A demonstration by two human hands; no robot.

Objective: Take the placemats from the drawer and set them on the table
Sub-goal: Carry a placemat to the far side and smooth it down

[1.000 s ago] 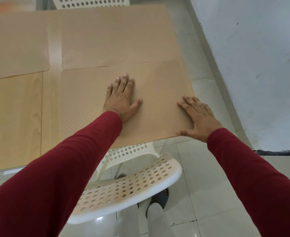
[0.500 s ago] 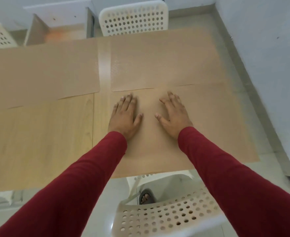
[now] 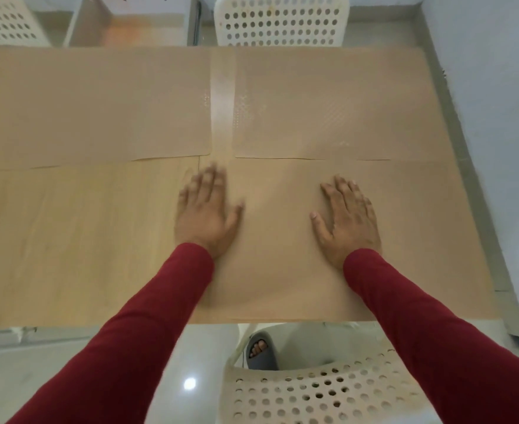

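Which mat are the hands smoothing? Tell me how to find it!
Start at the wooden table. Three tan placemats lie on it: two along the far edge, one near. It is the near placemat, right side, the only one with the left hand and right hand flat on it.

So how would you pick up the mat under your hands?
Probably by its near edge, from the chair side. The near right placemat lies flat and thin, and that edge runs along the table's rim, so fingers could slip under it there.

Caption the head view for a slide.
Both hands, left hand and right hand, flat on the near-right placemat; two more placemats beyond.
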